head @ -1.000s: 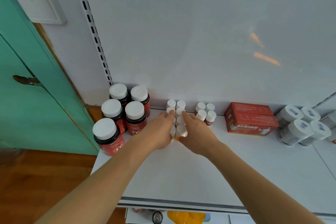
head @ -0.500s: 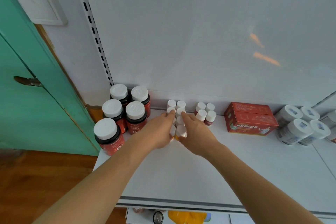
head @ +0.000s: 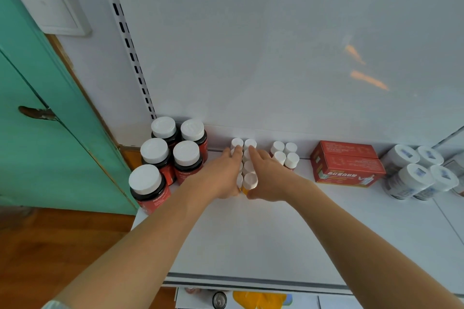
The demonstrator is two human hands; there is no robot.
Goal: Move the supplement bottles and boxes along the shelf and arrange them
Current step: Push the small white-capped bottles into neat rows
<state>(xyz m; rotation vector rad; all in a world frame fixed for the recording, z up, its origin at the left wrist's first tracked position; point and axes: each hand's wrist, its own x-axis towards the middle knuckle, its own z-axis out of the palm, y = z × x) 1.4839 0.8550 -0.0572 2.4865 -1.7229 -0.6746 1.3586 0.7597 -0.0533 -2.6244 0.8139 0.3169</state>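
Fingers [head: 232,155] flank small bottles [head: 247,170] between dark jars [head: 173,158], red boxes [head: 347,163].

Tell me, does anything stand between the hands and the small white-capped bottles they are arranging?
Nothing visible does. The left hand and right hand already press flat against the two sides of the small bottle column. The big red bottles stand apart to its left, four more small bottles to its right.

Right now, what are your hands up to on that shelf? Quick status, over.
Left hand and right hand, fingers straight, press either side of the small white-capped bottles. Large red bottles close left, four more small bottles close right.
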